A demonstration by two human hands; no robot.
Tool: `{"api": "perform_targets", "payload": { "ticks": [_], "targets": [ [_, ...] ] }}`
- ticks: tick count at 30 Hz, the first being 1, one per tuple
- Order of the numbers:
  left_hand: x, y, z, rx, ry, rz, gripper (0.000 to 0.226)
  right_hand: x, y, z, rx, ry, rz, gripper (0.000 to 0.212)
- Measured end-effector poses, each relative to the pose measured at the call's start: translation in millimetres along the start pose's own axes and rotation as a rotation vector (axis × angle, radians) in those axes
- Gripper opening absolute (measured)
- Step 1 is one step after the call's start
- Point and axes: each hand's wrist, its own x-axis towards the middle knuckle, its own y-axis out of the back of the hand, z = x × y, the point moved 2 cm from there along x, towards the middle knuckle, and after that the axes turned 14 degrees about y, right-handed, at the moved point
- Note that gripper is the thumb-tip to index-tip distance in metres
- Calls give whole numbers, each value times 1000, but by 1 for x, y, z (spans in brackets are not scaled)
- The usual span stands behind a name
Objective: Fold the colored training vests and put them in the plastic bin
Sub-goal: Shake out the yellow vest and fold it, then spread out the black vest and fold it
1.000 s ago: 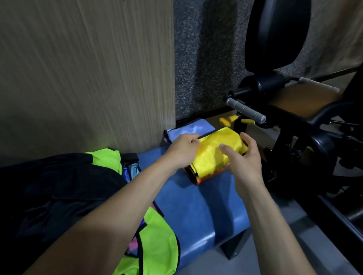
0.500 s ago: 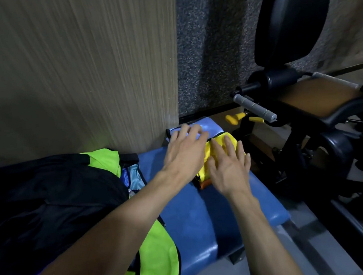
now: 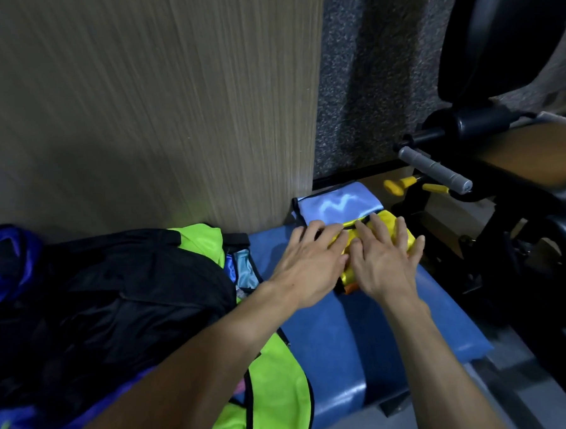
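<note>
A folded yellow vest (image 3: pixel 387 222) lies on the blue padded bench (image 3: pixel 363 328), with an orange edge (image 3: pixel 351 288) showing under it. My left hand (image 3: pixel 310 262) and my right hand (image 3: pixel 385 258) press flat on the yellow vest, fingers straight, side by side. Behind it lies a folded light blue vest (image 3: pixel 340 203) against the wall. A lime green vest (image 3: pixel 277 388) hangs over the bench's front at the left. No plastic bin is in view.
A black bag or garment (image 3: pixel 99 306) with blue cloth (image 3: pixel 8 248) covers the bench's left part. A wood-grain panel (image 3: pixel 138 107) stands behind. Black gym machine parts with a grey handle (image 3: pixel 437 173) and yellow pins (image 3: pixel 398 185) crowd the right.
A second ago both hands gripped the yellow vest and held it up a little; now it lies on the bench and both hands press flat on it.
</note>
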Motion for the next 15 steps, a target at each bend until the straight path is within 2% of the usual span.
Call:
{"api": "perform_targets", "payload": {
  "ticks": [3, 6, 9, 10, 12, 15],
  "targets": [
    [-18, 20, -20, -118, -40, 8, 45, 1, 2, -5, 9, -9, 13, 52],
    [-58, 52, -62, -178, -58, 26, 40, -4, 9, -20, 10, 15, 153, 53],
    [-115, 87, -116, -168, -65, -27, 32, -20, 20, -57, 19, 237, 317, 47],
    [-136, 96, -135, -146, -31, -65, 30, -28, 19, -73, 52, 343, 311, 43],
    [-178, 112, -171, -127, 101, -100, 28, -50, 7, -104, 133, 503, 173, 38],
    [-234, 119, -208, -144, 285, -104, 28, -78, -15, -136, 65, 565, -43, 35]
  ]
}}
